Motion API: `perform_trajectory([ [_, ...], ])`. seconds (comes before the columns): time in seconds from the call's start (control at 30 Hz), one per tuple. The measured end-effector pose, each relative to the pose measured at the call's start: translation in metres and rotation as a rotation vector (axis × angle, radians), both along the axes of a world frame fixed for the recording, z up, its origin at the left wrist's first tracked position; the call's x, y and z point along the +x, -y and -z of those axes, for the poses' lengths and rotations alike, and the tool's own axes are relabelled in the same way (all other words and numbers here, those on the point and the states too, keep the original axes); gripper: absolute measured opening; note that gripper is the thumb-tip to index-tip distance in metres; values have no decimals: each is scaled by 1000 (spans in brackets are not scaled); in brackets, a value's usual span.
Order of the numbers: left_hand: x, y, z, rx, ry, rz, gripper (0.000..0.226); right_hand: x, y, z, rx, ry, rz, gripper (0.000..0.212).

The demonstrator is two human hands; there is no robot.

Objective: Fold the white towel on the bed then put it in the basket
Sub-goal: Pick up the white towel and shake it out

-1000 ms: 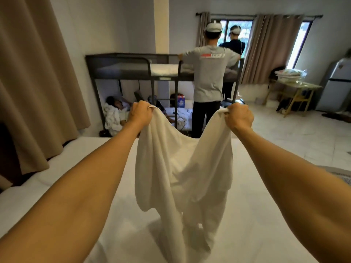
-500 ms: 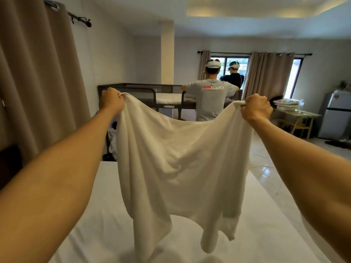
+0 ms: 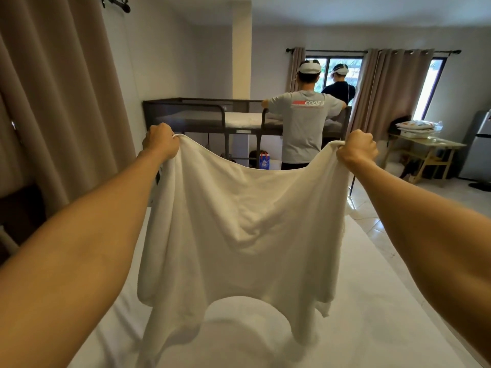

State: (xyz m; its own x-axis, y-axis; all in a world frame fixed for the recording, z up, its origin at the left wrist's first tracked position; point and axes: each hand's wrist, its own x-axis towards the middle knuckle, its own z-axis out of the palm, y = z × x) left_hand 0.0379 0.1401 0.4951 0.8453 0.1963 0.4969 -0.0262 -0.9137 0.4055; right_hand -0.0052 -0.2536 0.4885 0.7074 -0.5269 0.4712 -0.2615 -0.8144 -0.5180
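Observation:
The white towel (image 3: 244,229) hangs spread out in front of me above the white bed (image 3: 372,314). My left hand (image 3: 160,140) grips its top left corner and my right hand (image 3: 357,150) grips its top right corner, both arms stretched forward. The top edge sags between my fists. The towel's lower edge is crumpled and its bottom left part trails down to the sheet. No basket is in view.
A brown curtain (image 3: 61,102) hangs close on the left. Beyond the bed stands a dark bunk bed (image 3: 202,112) with two people (image 3: 305,123) at it. A wooden table (image 3: 425,147) and a fridge (image 3: 478,147) are at the right on tiled floor.
My hands have spread apart, opening the bunched towel flat. In the last half second the towel's lower part has sunk toward the bed.

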Motion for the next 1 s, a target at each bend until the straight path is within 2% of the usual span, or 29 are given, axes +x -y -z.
perform_trajectory([
  [0.47,-1,0,26,-12,-105,-33,27,8,-6,23,-8,-59,-9,24],
  [0.67,2,21,42,-54,-212,-25,33,13,-15,38,62,-91,3,28],
  [0.83,6,52,91,-71,-346,35,44,17,-35,76,116,-180,-64,34],
  [1.0,1,78,167,-190,-544,56,45,11,-62,151,178,-295,-106,32],
])
